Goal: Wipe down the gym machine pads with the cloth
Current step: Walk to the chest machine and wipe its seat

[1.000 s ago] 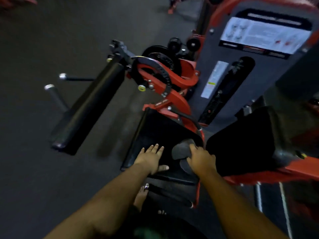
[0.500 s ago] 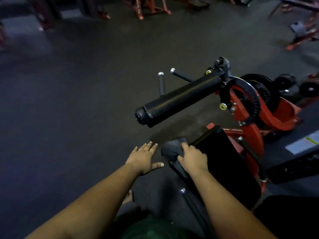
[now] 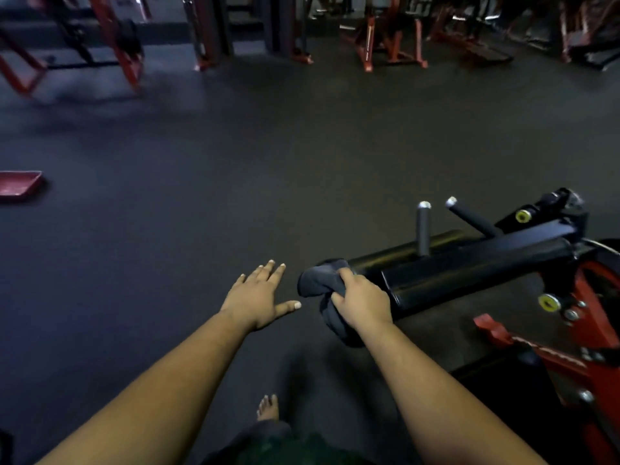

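- Dark rubber gym flooring [image 3: 235,162] fills most of the frame, with red-framed equipment [image 3: 379,38] lined up along the top edge.
- Right of centre, the dark grey cloth [image 3: 318,283] is bunched against the near end of a black roller pad [image 3: 469,273]; part of it hangs down below the hand.
- The right hand [image 3: 364,300] grips the cloth, its fingers curled around the bunched fabric and pressing it onto the end of the pad.
- The roller pad runs from that hand toward the right edge of the frame, rising slightly, and joins a black bracket [image 3: 557,213] with a yellow knob [image 3: 523,215].
- A second dark cylinder [image 3: 412,248] lies just behind the pad, and two short pegs with silver caps [image 3: 423,226] stand up behind it.
- Lower right, the red frame of the machine [image 3: 590,330] shows bolts and another yellow knob [image 3: 548,302].
- The left hand [image 3: 258,297] is just left of the cloth, apart from it, palm down with fingers straight and spread and the thumb pointing toward the cloth; it holds nothing.
- Both bare forearms reach in from the bottom of the frame.
- A bare foot [image 3: 268,407] shows on the floor at bottom centre.
- At the left edge, a flat red piece [image 3: 20,187] lies on the floor.
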{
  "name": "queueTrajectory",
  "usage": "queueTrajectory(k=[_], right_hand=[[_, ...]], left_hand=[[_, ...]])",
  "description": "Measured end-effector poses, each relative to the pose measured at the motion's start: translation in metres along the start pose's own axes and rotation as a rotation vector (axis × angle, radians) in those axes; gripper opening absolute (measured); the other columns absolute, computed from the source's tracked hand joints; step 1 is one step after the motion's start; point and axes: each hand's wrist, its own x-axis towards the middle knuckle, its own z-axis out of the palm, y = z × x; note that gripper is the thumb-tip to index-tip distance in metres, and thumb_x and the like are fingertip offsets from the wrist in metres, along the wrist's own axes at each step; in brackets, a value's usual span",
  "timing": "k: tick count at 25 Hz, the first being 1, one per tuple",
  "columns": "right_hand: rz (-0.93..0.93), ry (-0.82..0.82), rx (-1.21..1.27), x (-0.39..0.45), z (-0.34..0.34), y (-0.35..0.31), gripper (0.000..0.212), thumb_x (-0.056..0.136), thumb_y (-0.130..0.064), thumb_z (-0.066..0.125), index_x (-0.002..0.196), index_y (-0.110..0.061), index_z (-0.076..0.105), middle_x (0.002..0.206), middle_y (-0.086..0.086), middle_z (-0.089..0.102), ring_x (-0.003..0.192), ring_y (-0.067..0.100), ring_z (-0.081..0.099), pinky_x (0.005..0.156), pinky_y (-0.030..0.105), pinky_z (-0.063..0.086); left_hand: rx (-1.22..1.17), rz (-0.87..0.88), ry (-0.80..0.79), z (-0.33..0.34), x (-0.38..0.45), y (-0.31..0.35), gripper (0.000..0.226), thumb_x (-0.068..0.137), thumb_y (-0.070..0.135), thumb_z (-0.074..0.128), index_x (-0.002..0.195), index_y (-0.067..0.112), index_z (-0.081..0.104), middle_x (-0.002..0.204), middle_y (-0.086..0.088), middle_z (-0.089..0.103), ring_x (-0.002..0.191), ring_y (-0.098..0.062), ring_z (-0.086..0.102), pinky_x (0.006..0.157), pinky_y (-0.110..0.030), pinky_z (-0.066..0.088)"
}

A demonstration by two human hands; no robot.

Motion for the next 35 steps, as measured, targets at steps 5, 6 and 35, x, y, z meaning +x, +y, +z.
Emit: queueTrajectory(k=[5,6,35], right_hand=[[0.035,0.087,-0.054,0.115,-0.048,-0.046,0.036,0.095,-0.045,0.049,0.127,-0.031,0.041,0.114,0.005,0.063,0.100,0.032,0.064,0.074,0.041,0.048],[0.051,0.110,-0.067,0.139,-0.062,-0.053,0.037,0.096,-0.045,0.049,0.129,-0.031,0.040,0.115,0.005,0.063,0.102,0.032,0.063,0.075,0.041,0.048],[0.153,0.396,-0.144,0.773,-0.276,-0.034,0.032,0.095,-0.044,0.053,0.124,-0.032,0.047,0.109,0.001,0.065,0.098,0.029,0.065,0.071,0.039,0.048]], left_hand=[[0.021,0.024,0.104,-0.096,0.081,-0.054,0.104,0.083,0.088,0.029,0.163,0.030,-0.003,0.171,0.002,-0.002,0.157,-0.021,0.006,0.126,-0.047,0.015],[0.025,0.039,0.134,-0.118,0.098,-0.060,0.104,0.083,0.088,0.029,0.163,0.030,-0.003,0.171,0.002,-0.002,0.157,-0.021,0.006,0.126,-0.048,0.015],[0.097,0.239,0.374,-0.479,0.690,-0.103,0.105,0.082,0.089,0.031,0.162,0.031,-0.004,0.171,0.002,0.000,0.158,-0.019,0.005,0.126,-0.048,0.013]])
